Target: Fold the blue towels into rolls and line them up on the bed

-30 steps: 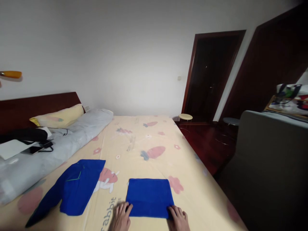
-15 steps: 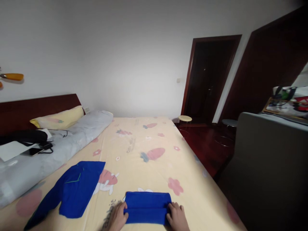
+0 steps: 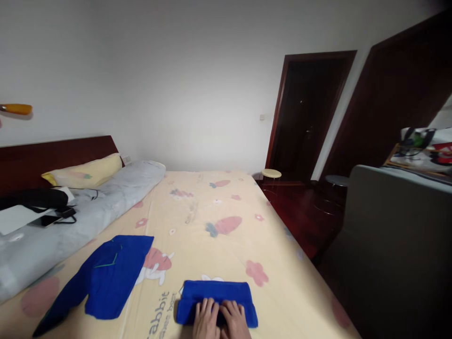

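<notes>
Head camera, looking down the bed: the small folded royal-blue terry towel (image 3: pixel 217 301) lies at the near edge of the pale yellow carrot-and-rabbit printed bed sheet (image 3: pixel 212 207), right under the person.

The risk I see is in the soft mattress. Both palms bear on the middle only, so the outer ends of the towel could lift. The stacked layers could also skid apart if the push slants sideways. A drag toward the body might pull the bundle off the bed's near edge, or ruck the sheet beneath it.

Now the pose. The left hand (image 3: pixel 205 322) and right hand (image 3: pixel 235 322) sit side by side, thumbs touching. Palms are down, with fingers straight, flat and pointing away. Nothing is pinched; they only press on top, and the wrists run out of the bottom of the picture.

Off to the left, well apart, lies a loosely folded blue garment with green stitching (image 3: pixel 109 273).
</notes>
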{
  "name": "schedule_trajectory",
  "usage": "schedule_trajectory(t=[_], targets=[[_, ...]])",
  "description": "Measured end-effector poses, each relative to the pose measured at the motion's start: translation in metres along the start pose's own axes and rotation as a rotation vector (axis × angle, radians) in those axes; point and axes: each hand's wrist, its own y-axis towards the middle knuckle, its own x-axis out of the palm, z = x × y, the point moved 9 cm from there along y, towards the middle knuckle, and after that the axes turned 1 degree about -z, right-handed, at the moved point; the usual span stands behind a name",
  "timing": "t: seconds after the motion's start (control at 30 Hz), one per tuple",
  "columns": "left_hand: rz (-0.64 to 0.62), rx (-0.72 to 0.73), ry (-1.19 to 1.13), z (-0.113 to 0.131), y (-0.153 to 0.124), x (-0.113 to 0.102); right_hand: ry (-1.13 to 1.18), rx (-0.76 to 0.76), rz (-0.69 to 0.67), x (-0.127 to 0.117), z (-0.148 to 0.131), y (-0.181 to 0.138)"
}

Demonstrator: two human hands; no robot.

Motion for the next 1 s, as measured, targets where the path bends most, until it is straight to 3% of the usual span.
schedule_trajectory(t=[0.1,0.3,0.4,0.5,0.6,0.73,0.83,1.0], targets=[[-0.020,-0.030,0.029,-0.020,0.000,0.012,-0.024,0.009,-0.038,0.011,0.015,-0.004],[0.166,-0.082,0.164,-0.104,-0.018,-0.008,-0.071,0.100,-0.051,0.001,0.084,-0.036],[0.196,-0.091,0.167,-0.122,-0.025,-0.010,-0.081,0.143,-0.007,-0.003,0.105,-0.049],[0.217,-0.137,0.158,-0.113,-0.022,-0.006,-0.109,0.164,0.043,0.005,0.104,-0.046],[0.178,-0.103,0.100,-0.075,-0.009,0.004,-0.150,0.166,0.075,0.021,0.086,-0.029],[0.055,0.008,0.001,-0.028,0.005,0.018,-0.160,0.040,0.052,0.047,0.056,-0.010],[0.079,-0.024,0.033,-0.042,0.005,0.014,-0.189,0.052,0.111,0.045,0.067,-0.015],[0.195,-0.088,0.174,-0.104,-0.010,-0.006,-0.199,0.132,0.161,0.021,0.110,-0.040]])
